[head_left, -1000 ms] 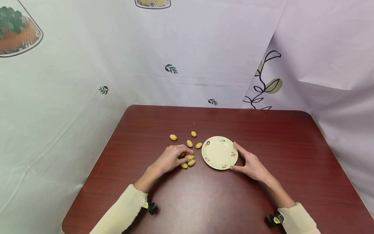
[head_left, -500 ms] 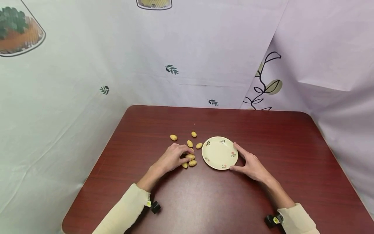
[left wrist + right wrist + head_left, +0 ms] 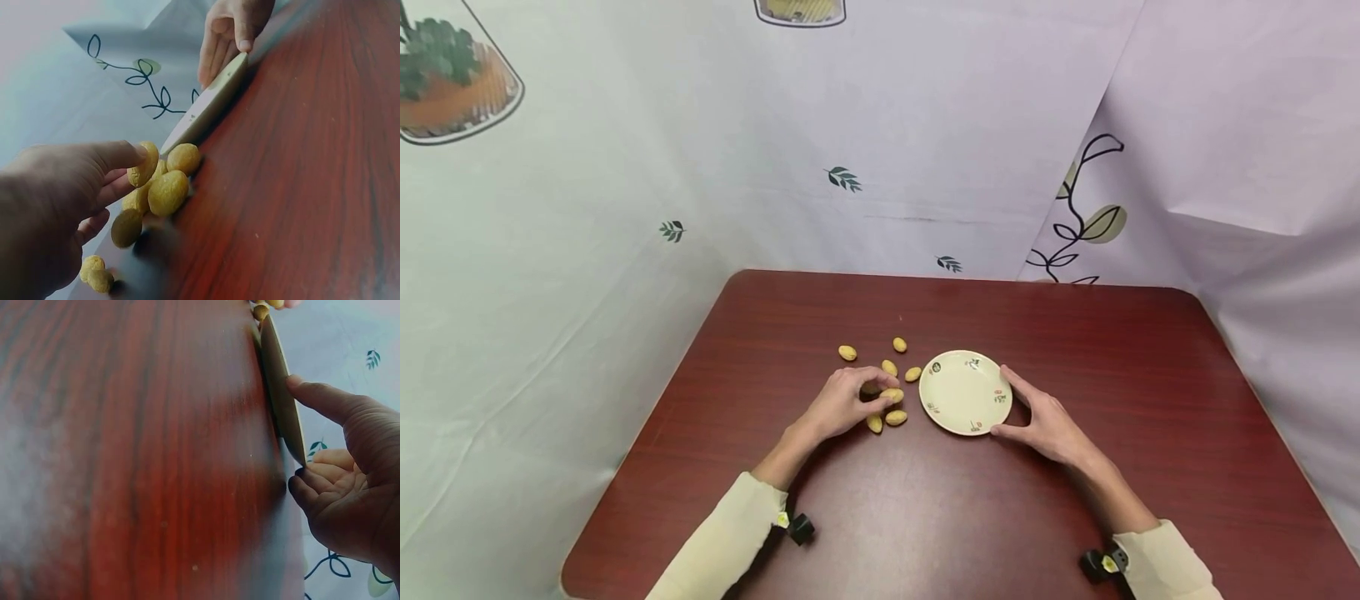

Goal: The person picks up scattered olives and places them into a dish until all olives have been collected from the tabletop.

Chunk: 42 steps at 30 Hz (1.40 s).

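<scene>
My left hand (image 3: 841, 404) pinches a small yellow oval piece (image 3: 145, 165), potato-like with a slightly rough skin, between thumb and fingers. In the head view this held piece (image 3: 892, 396) is just above the other pieces. Several like it lie around the hand, among them one (image 3: 897, 417) nearer me and one (image 3: 913, 374) by the plate's left side. My right hand (image 3: 1051, 427) holds the right side of a round cream plate (image 3: 962, 393) with small printed motifs around its rim. Its thumb and fingers lie spread along the plate's edge. Nothing lies on the plate.
A dark red wooden table (image 3: 1112, 350) with rounded far corners bears everything. Farther back lie two more yellow pieces, one to the left (image 3: 847, 353). White printed cloth (image 3: 925, 150) hangs behind and beside the table. A black camera sits on each wrist.
My left thumb and fingers have closed on one yellow piece and raised it slightly from the group. The right hand and the plate stay where they were.
</scene>
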Available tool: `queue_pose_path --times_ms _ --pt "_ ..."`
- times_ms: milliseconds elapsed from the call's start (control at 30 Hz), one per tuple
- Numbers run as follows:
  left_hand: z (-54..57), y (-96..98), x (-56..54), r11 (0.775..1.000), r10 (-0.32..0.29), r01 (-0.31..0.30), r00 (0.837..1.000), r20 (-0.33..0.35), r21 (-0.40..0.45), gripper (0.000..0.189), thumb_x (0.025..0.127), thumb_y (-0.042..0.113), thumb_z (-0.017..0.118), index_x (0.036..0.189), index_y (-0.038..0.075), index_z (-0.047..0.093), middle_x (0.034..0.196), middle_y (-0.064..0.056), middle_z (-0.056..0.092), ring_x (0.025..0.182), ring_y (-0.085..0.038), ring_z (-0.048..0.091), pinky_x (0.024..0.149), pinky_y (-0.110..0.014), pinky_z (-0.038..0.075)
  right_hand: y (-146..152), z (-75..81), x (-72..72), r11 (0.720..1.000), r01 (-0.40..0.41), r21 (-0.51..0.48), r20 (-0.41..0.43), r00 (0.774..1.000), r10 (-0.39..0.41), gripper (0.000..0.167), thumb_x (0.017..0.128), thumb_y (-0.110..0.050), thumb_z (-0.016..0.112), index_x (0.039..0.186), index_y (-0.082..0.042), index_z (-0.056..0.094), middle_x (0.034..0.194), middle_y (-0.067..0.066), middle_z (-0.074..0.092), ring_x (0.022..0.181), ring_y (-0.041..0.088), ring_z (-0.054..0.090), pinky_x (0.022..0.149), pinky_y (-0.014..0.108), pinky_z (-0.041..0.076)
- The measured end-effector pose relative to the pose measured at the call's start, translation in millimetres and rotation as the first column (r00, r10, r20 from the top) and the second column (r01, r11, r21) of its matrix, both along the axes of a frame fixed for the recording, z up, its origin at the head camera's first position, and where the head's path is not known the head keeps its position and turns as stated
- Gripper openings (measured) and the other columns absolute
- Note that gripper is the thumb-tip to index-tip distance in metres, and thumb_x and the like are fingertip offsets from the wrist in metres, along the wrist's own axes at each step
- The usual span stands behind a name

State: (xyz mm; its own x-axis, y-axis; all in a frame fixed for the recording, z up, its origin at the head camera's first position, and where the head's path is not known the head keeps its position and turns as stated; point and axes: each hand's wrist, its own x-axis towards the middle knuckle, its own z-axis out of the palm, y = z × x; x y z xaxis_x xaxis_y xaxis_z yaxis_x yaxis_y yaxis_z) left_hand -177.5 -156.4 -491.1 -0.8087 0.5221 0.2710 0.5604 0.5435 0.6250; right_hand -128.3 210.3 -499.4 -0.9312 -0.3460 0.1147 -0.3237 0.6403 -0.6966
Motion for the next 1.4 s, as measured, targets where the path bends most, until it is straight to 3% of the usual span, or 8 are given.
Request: queue_pose_path --times_ms 133,233,333,633,867,967,1167,1400 --pt "2.2 3.3 0.1 0.998 0.011 -0.012 1.000 0.028 0.055 0.017 0.097 0.028 0.082 0.112 0.021 0.080 0.099 0.016 0.076 0.096 -0.002 0.071 0.090 -0.035 0.057 1.7 0.6 -0.4 1.000 0.006 0.007 0.001 1.000 -0.006 0.102 0.083 -0.025 0.094 0.162 0.004 0.037 0.164 0.025 0.040 0.150 0.041 0.040 0.121 0.034 0.033" --pt "3.2 6.2 -0.9 0.995 -0.002 -0.004 0.998 0.058 0.096 0.019 0.097 0.028 0.082 0.114 0.021 0.079 0.099 0.016 0.076 0.096 -0.001 0.071 0.086 -0.035 0.058 2.3 1.0 -1.1 1.000 0.007 0.011 0.000 1.000 -0.007 0.102 0.083 -0.025 0.094 0.162 0.004 0.037 0.164 0.025 0.041 0.150 0.041 0.041 0.119 0.052 0.036" --pt "3.9 9.6 -2.3 0.991 -0.021 0.007 0.995 0.101 0.134 0.019 0.098 0.028 0.081 0.115 0.019 0.078 0.101 0.015 0.076 0.096 -0.002 0.071 0.084 -0.035 0.059 2.3 1.2 -1.7 1.000 0.004 0.012 0.000 1.000 -0.004 0.102 0.082 -0.024 0.094 0.162 0.004 0.037 0.164 0.025 0.041 0.150 0.042 0.041 0.117 0.058 0.036" --pt "7.8 22.4 -6.1 0.959 -0.084 0.017 0.971 0.225 0.284 0.022 0.098 0.026 0.081 0.119 0.017 0.079 0.106 0.007 0.079 0.098 -0.013 0.074 0.083 -0.033 0.060 2.3 2.3 -2.4 1.000 -0.005 0.013 0.003 1.000 0.005 0.103 0.082 -0.024 0.094 0.162 0.004 0.037 0.164 0.023 0.041 0.150 0.040 0.041 0.120 0.042 0.035" --pt "9.1 33.0 -11.8 0.949 -0.102 0.004 0.950 0.296 0.317 0.025 0.100 0.022 0.078 0.123 0.012 0.078 0.114 0.000 0.078 0.099 -0.014 0.074 0.087 -0.029 0.058 2.0 3.0 -3.4 1.000 -0.007 0.003 0.005 1.000 0.007 0.102 0.082 -0.024 0.095 0.162 0.004 0.037 0.163 0.023 0.042 0.150 0.040 0.042 0.119 0.026 0.031" --pt "9.2 39.6 -13.9 0.948 -0.103 0.005 0.951 0.292 0.318 0.026 0.101 0.022 0.077 0.123 0.011 0.078 0.115 0.000 0.078 0.098 -0.013 0.074 0.086 -0.029 0.058 1.9 2.6 -4.0 1.000 -0.007 -0.001 0.010 1.000 0.007 0.102 0.082 -0.024 0.095 0.162 0.004 0.037 0.163 0.023 0.042 0.150 0.040 0.041 0.118 0.021 0.029" --pt "8.6 56.6 -17.8 0.947 -0.118 0.029 0.958 0.262 0.320 0.026 0.102 0.022 0.076 0.124 0.009 0.077 0.116 0.000 0.078 0.097 -0.011 0.074 0.083 -0.028 0.059 2.1 2.4 -4.8 1.000 -0.003 -0.002 0.012 1.000 0.003 0.102 0.082 -0.024 0.095 0.161 0.004 0.038 0.163 0.024 0.043 0.150 0.039 0.042 0.119 0.025 0.031" --pt "5.7 75.7 -17.8 0.946 -0.109 0.002 0.944 0.311 0.325 0.025 0.101 0.021 0.076 0.124 0.010 0.077 0.115 0.000 0.078 0.101 -0.010 0.074 0.085 -0.028 0.059 2.7 2.4 -4.5 1.000 -0.002 0.000 0.030 1.000 0.002 0.102 0.083 -0.025 0.095 0.162 0.003 0.038 0.163 0.023 0.043 0.150 0.038 0.043 0.119 0.040 0.036"
